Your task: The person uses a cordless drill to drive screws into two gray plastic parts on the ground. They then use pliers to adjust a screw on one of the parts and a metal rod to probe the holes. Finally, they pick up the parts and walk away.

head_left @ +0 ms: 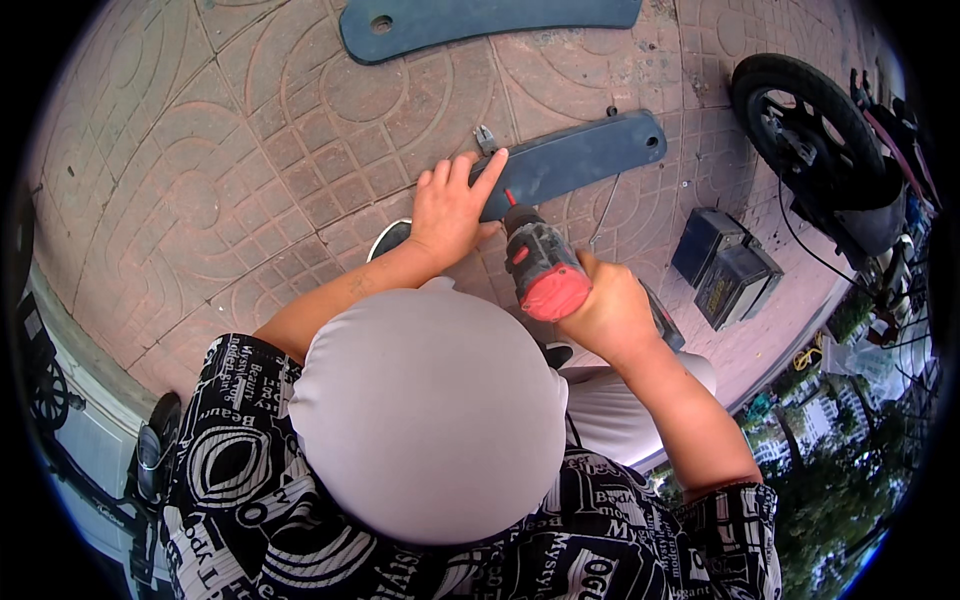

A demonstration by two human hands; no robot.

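Note:
A long dark blue-grey board [585, 152] with holes lies on the paving. My left hand [448, 208] grips its left end, index finger across it and thumb by the near edge. My right hand [612, 305] holds a black-and-red power drill [540, 262]; its red bit points at the board near my left hand, and whether it touches cannot be told. A small metal tool [485, 138] lies at the board's far edge by my fingers. A thin metal rod [605, 210] extends below the board. My shoe [387, 240] shows behind my left wrist.
A second blue-grey board [490, 25] lies farther away on the paving [230, 200]. At right are two dark battery-like boxes [725, 268] and a two-wheeler's black wheel [800, 120] with a hanging cable. Dark bicycle-like parts [50, 390] stand at the left rim.

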